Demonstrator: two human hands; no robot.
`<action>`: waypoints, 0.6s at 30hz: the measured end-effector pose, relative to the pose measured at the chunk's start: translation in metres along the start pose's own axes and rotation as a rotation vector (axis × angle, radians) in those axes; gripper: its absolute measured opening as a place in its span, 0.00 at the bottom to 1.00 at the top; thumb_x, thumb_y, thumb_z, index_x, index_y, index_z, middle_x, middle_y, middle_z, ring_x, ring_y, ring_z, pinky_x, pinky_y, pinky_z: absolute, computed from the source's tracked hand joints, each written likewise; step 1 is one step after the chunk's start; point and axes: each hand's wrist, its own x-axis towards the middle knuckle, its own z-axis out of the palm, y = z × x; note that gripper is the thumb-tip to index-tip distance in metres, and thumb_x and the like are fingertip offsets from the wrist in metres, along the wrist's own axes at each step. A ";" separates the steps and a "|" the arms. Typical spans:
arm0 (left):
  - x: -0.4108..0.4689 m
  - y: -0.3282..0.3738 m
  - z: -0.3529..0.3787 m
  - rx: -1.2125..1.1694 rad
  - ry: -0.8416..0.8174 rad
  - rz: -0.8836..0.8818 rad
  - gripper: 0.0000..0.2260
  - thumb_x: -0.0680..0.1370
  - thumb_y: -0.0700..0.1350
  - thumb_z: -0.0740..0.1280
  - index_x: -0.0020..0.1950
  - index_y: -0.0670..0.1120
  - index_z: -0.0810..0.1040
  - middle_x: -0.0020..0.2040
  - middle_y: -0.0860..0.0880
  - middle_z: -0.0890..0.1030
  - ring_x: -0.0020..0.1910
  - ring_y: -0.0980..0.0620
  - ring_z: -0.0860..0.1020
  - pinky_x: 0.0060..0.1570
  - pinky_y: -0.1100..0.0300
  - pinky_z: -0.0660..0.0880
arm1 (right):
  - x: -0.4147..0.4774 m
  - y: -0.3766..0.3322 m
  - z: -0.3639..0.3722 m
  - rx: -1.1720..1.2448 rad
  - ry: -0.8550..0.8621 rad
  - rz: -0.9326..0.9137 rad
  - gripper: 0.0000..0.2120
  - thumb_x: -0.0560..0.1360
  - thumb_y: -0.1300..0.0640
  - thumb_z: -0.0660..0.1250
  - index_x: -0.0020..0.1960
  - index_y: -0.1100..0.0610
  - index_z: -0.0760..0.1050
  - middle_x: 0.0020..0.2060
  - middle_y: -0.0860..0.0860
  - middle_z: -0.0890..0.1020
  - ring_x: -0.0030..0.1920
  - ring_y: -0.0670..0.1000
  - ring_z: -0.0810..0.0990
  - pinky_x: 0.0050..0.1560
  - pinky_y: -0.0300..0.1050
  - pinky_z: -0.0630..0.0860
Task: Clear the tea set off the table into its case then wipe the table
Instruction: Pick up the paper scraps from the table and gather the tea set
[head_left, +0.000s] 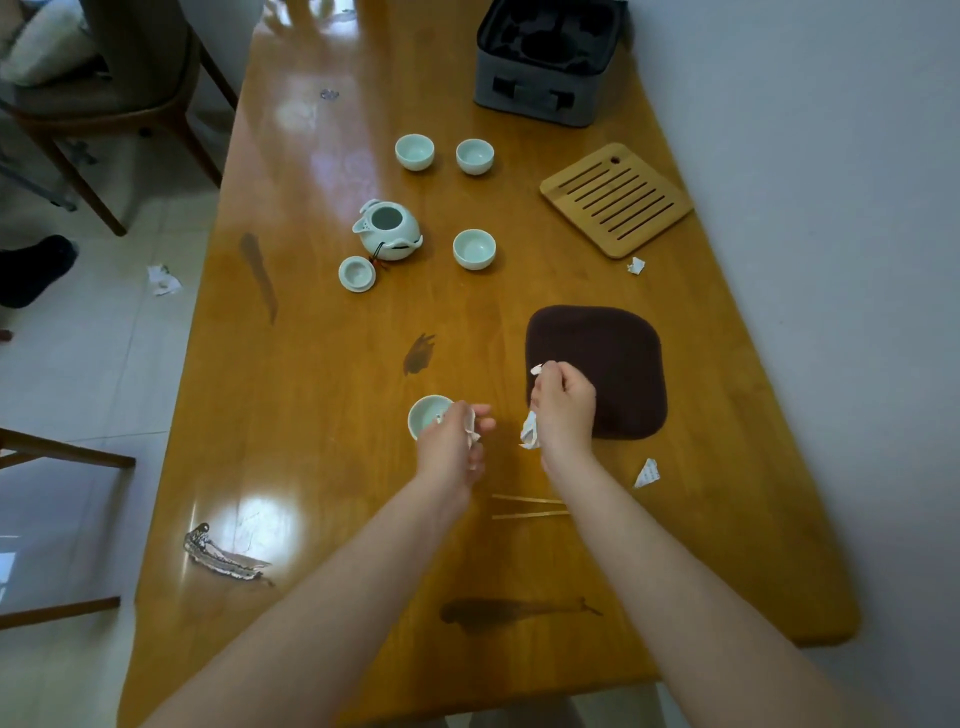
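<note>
Both grips curled, left hand (451, 442) and right hand (566, 410) pinching paper scraps (530, 434).

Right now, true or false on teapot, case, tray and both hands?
1. The pale green ceramic teapot has its lid on. False: the round lid lies on the wooden table beside it.
2. The grey fabric case is open. True.
3. The right hand grips white paper scraps above the dark brown square cloth. True.
4. The slatted bamboo tray carries a cup. False: nothing stands on it.
5. The left hand holds nothing. False: it pinches a white paper scrap beside the nearest pale green cup.
</note>
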 end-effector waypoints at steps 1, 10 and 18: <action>-0.004 -0.002 0.009 -0.047 -0.018 -0.060 0.11 0.80 0.46 0.60 0.50 0.44 0.80 0.39 0.50 0.80 0.26 0.57 0.68 0.22 0.66 0.64 | -0.010 -0.003 0.001 0.077 0.013 0.071 0.12 0.80 0.59 0.57 0.38 0.60 0.70 0.27 0.51 0.67 0.27 0.45 0.65 0.28 0.39 0.65; -0.021 -0.017 0.050 -0.236 -0.104 -0.233 0.13 0.80 0.51 0.61 0.53 0.46 0.82 0.47 0.44 0.85 0.49 0.48 0.83 0.49 0.55 0.80 | -0.047 -0.014 -0.007 0.179 0.095 0.152 0.11 0.79 0.58 0.59 0.44 0.60 0.78 0.35 0.53 0.78 0.37 0.49 0.78 0.40 0.43 0.78; -0.045 -0.017 0.059 -0.377 -0.259 -0.279 0.14 0.81 0.52 0.62 0.57 0.44 0.81 0.51 0.44 0.84 0.52 0.48 0.81 0.51 0.56 0.79 | -0.049 -0.001 -0.027 0.080 0.138 0.013 0.07 0.74 0.61 0.63 0.40 0.56 0.79 0.43 0.51 0.79 0.46 0.51 0.80 0.45 0.47 0.81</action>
